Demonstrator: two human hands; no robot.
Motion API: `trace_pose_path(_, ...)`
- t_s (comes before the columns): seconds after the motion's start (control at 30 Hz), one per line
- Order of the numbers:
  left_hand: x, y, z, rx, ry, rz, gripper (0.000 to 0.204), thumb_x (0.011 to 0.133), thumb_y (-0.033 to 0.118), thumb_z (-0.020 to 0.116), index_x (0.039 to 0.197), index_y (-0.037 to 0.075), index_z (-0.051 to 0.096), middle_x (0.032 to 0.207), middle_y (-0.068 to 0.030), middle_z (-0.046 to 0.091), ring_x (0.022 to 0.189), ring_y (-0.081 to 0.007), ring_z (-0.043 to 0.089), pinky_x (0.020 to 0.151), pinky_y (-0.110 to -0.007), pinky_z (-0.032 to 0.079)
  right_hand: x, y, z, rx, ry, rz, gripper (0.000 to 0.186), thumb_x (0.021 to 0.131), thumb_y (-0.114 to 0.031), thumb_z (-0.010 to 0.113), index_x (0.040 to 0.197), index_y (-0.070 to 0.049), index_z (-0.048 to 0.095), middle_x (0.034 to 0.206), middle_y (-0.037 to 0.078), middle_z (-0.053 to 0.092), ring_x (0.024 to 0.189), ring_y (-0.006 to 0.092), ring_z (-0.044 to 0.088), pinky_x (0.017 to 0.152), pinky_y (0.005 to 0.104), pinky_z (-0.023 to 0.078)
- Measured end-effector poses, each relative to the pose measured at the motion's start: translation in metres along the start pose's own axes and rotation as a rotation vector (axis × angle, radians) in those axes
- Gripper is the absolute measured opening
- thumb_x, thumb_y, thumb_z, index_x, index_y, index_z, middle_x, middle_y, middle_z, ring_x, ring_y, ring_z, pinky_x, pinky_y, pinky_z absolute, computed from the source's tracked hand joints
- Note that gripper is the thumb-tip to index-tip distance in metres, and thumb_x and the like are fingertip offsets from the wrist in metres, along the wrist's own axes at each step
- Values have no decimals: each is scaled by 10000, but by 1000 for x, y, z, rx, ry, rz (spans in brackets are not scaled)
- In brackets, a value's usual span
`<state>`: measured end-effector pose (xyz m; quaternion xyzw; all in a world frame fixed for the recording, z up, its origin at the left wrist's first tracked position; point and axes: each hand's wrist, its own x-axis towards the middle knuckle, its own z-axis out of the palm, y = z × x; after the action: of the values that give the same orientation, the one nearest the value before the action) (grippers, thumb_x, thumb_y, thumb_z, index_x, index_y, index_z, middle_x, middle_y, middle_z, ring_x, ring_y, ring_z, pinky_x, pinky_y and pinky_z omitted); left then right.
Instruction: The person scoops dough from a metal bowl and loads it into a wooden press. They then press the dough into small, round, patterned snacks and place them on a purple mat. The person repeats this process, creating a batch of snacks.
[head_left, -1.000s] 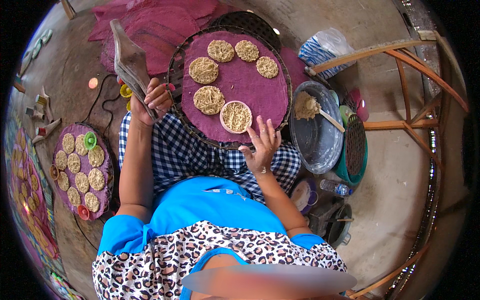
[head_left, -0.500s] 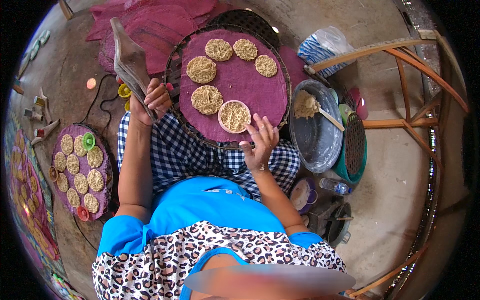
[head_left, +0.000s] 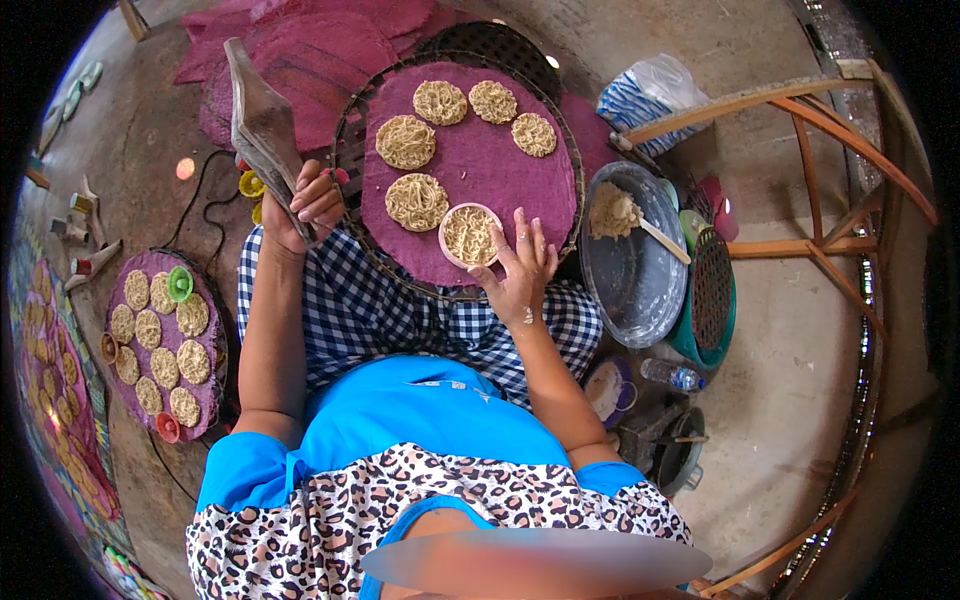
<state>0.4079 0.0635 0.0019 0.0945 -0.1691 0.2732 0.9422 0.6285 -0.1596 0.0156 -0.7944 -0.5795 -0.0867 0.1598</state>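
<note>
A round tray (head_left: 338, 140) lined with purple cloth (head_left: 500, 190) rests over my lap. Several flat discs of pale noodle-like dough (head_left: 405, 142) lie on the cloth. Near its front edge a pale ring mould (head_left: 444, 250) surrounds a patch of dough strands (head_left: 468, 236). My right hand (head_left: 520, 268) is over the mould's right side, fingers spread, fingertips at the dough and rim. My left hand (head_left: 312, 208), left of the tray, is wrapped round one end of a worn wooden press (head_left: 262, 120), which it holds up and tilted.
To the right, a grey basin (head_left: 635, 290) holds a lump of dough (head_left: 612, 212) and a spatula (head_left: 665, 243). A teal basin (head_left: 720, 345) and a water bottle (head_left: 672, 375) are beside it. A second tray of dough discs (head_left: 165, 330) lies left. A wooden frame (head_left: 790, 248) stands far right.
My right hand has moved slightly left and down onto the ring mould's right side, its fingertips now at the dough. My left hand still holds the wooden press up.
</note>
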Motion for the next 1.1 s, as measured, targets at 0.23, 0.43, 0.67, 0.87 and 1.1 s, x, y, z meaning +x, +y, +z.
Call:
trace_pose_path(0.23, -1, 1, -5, -29, 4, 7, 310, 910, 277, 314, 692, 76, 406, 515, -1, 405, 451, -118, 392, 510, -295, 366, 14, -17, -1, 181, -37, 31, 1100, 600, -584, 675, 1359, 6, 139, 1258, 221, 409, 1133, 374, 380, 895, 550, 260)
trace_pose_path(0.43, -2, 1, -6, -23, -7, -18, 310, 910, 280, 311, 696, 79, 409, 512, 4, 399, 457, -120, 398, 510, -298, 363, 17, -21, 1, 243, 118, 3, 1147, 574, -412, 761, 1374, -3, 47, 1186, 196, 469, 1079, 358, 417, 885, 528, 275)
trace_pose_path(0.67, -1, 3, -2, -17, -16, -8, 315, 909, 286, 308, 698, 76, 411, 514, 2, 402, 458, -119, 399, 513, -298, 368, 20, -19, -4, 287, 76, -28, 1165, 542, -394, 785, 1374, -8, 67, 1168, 195, 476, 1049, 348, 436, 883, 513, 278)
trace_pose_path(0.87, 1, 2, 0, -16, -7, -9, 312, 905, 283, 314, 698, 72, 416, 518, -3, 407, 450, -121, 396, 502, -296, 366, 28, -17, -12, 356, 95, -38, 1162, 533, -372, 801, 1373, -10, 85, 1170, 190, 474, 1043, 339, 434, 898, 457, 290)
trace_pose_path(1.1, 0, 5, 0, 15, -1, -19, 337, 905, 298, 293, 688, 73, 418, 515, 1, 402, 444, -116, 396, 486, -288, 353, 99, 0, 4, 371, 28, 32, 1178, 530, -362, 813, 1375, -25, 64, 1191, 220, 482, 1083, 335, 448, 934, 432, 330)
